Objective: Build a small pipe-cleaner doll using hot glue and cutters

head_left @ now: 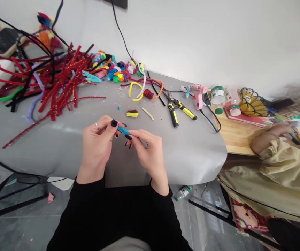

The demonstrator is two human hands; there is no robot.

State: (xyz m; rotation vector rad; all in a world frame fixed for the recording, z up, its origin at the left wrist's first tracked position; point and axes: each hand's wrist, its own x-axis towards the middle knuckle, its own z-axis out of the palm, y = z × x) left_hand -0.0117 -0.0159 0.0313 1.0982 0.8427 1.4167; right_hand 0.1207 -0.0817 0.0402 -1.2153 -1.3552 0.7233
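A blue strip [123,130] is pinched by the fingers of the left hand [98,141] and the right hand [150,148], above a grey table [191,150]. Beyond the fingers, pliers [175,103] are laid rightward, red stems [66,78] leftward; farther off, a white wall [191,38] is seen.

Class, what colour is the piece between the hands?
The piece is blue, in the head view.

Left grip [97,141] and right grip [152,150] are pinching close together with thumbs [111,129] and fingers [142,134], black-sleeved arms [79,212] reaching forward
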